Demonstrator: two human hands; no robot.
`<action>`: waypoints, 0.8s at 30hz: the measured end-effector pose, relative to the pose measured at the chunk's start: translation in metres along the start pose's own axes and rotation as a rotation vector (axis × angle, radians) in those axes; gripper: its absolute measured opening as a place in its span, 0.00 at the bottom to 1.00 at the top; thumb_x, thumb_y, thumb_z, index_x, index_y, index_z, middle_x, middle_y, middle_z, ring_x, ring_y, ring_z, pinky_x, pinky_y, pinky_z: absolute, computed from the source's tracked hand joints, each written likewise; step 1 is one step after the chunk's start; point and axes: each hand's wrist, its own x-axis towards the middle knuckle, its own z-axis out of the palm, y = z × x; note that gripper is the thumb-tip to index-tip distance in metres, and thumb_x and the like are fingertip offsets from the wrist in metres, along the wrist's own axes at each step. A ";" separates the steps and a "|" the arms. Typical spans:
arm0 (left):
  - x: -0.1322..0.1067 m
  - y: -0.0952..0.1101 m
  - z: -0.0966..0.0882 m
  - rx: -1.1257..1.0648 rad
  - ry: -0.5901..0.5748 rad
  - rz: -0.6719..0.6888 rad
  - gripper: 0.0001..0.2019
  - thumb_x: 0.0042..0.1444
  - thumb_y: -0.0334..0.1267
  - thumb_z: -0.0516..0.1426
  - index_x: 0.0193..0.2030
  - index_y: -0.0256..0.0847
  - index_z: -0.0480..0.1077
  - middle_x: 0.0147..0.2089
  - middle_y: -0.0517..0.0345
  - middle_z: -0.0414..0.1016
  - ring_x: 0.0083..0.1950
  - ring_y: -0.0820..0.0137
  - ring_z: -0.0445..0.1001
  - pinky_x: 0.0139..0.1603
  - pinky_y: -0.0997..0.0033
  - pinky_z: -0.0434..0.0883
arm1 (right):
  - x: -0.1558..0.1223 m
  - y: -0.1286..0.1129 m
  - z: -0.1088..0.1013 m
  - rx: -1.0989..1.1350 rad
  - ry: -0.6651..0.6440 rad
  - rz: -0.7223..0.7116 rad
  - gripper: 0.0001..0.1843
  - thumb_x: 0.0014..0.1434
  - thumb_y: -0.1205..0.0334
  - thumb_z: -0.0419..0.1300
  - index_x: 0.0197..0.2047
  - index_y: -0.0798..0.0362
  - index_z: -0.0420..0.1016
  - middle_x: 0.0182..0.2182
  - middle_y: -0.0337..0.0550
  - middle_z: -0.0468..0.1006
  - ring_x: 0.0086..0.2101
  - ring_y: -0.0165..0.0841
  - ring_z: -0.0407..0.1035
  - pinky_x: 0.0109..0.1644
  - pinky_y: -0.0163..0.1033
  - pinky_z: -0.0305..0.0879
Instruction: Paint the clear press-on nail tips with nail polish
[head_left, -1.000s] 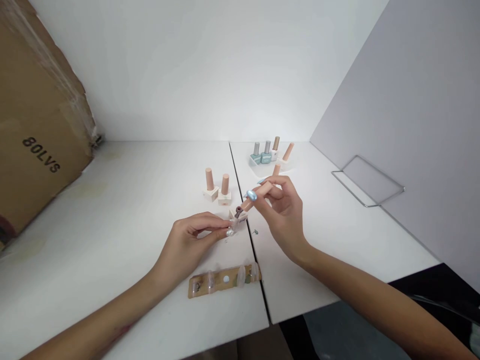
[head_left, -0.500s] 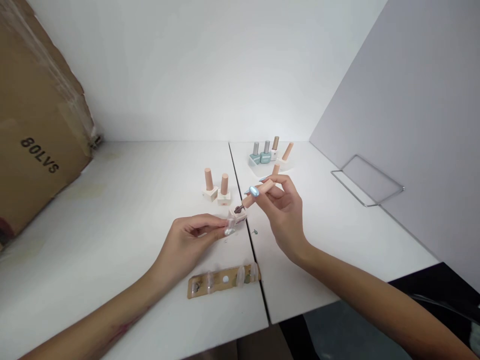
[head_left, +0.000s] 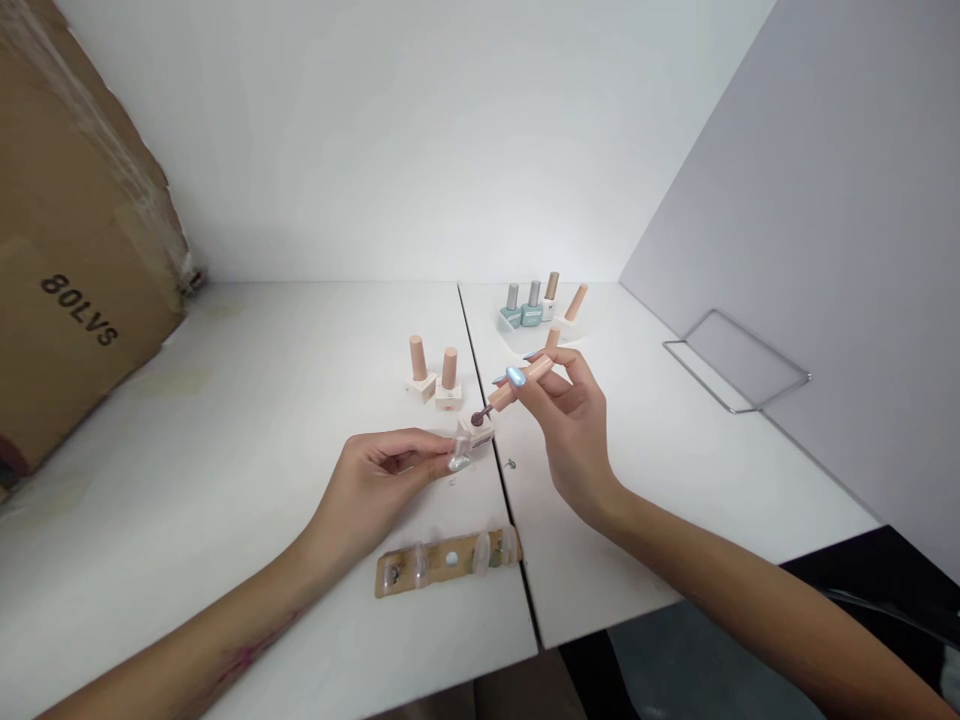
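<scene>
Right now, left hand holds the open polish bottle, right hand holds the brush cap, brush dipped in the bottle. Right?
No. Head view: the brush tip is out, just above the open polish bottle. The left hand holds the bottle, right hand the brush cap.

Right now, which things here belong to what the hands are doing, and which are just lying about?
In use: left hand steadying the open polish bottle; right hand holding the brush cap, brush above the bottle's neck; likely the nail-tip strip nearby.
Lying about: two peach-capped bottles, far bottle cluster, cardboard box, wire stand.
</scene>
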 end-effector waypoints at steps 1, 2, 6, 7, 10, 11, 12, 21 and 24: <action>0.000 0.000 0.000 0.004 0.001 -0.002 0.06 0.49 0.40 0.66 0.34 0.45 0.83 0.37 0.54 0.85 0.40 0.61 0.81 0.41 0.65 0.77 | 0.000 0.000 0.000 0.010 0.000 -0.013 0.11 0.59 0.58 0.64 0.39 0.46 0.63 0.23 0.31 0.78 0.33 0.33 0.77 0.49 0.48 0.70; 0.000 0.000 0.000 0.008 0.002 -0.003 0.06 0.49 0.40 0.66 0.34 0.45 0.83 0.37 0.54 0.85 0.40 0.61 0.81 0.41 0.65 0.77 | -0.001 0.000 0.000 0.027 -0.012 -0.029 0.11 0.59 0.58 0.64 0.38 0.46 0.63 0.24 0.31 0.78 0.33 0.33 0.77 0.48 0.48 0.71; 0.000 0.003 0.000 0.015 -0.006 0.011 0.05 0.49 0.40 0.66 0.33 0.45 0.83 0.36 0.55 0.85 0.39 0.62 0.81 0.40 0.67 0.76 | -0.004 0.001 0.001 0.095 -0.138 -0.067 0.13 0.56 0.59 0.67 0.38 0.46 0.65 0.27 0.33 0.79 0.31 0.32 0.76 0.42 0.45 0.73; 0.000 0.004 0.000 0.014 -0.006 0.017 0.04 0.49 0.39 0.66 0.32 0.45 0.83 0.36 0.56 0.85 0.38 0.62 0.81 0.39 0.68 0.76 | -0.005 0.001 0.001 0.094 -0.156 -0.061 0.13 0.56 0.59 0.67 0.38 0.46 0.65 0.27 0.33 0.79 0.31 0.32 0.76 0.41 0.44 0.72; 0.000 0.002 0.000 0.012 -0.005 0.017 0.04 0.50 0.39 0.66 0.33 0.46 0.83 0.36 0.56 0.85 0.39 0.63 0.81 0.40 0.68 0.76 | -0.004 0.001 0.001 0.050 -0.107 -0.029 0.12 0.57 0.59 0.66 0.38 0.47 0.65 0.25 0.33 0.78 0.32 0.32 0.76 0.41 0.43 0.71; 0.000 0.000 0.000 0.013 -0.005 0.016 0.05 0.50 0.40 0.66 0.33 0.46 0.83 0.36 0.56 0.85 0.39 0.63 0.81 0.40 0.68 0.76 | -0.003 0.001 0.001 0.031 -0.068 -0.022 0.12 0.57 0.59 0.66 0.38 0.47 0.65 0.25 0.33 0.78 0.32 0.32 0.76 0.42 0.44 0.71; 0.000 -0.001 0.000 0.016 -0.004 0.015 0.05 0.50 0.40 0.66 0.34 0.46 0.83 0.37 0.56 0.85 0.39 0.63 0.81 0.41 0.67 0.76 | -0.002 0.000 0.001 0.016 -0.031 -0.019 0.12 0.58 0.58 0.65 0.38 0.47 0.64 0.24 0.32 0.78 0.33 0.33 0.76 0.43 0.45 0.71; 0.000 0.003 0.000 0.009 0.000 0.054 0.03 0.49 0.37 0.65 0.30 0.46 0.83 0.35 0.57 0.85 0.37 0.63 0.81 0.39 0.67 0.78 | -0.007 0.003 0.002 0.023 -0.186 -0.194 0.14 0.56 0.60 0.67 0.39 0.45 0.64 0.24 0.32 0.77 0.31 0.33 0.76 0.42 0.46 0.71; 0.001 0.001 0.000 0.009 0.004 0.054 0.02 0.49 0.37 0.66 0.29 0.46 0.83 0.35 0.58 0.85 0.37 0.64 0.81 0.39 0.69 0.77 | -0.006 0.004 0.003 -0.030 -0.109 -0.140 0.14 0.56 0.59 0.67 0.38 0.46 0.64 0.24 0.32 0.76 0.32 0.33 0.75 0.43 0.46 0.69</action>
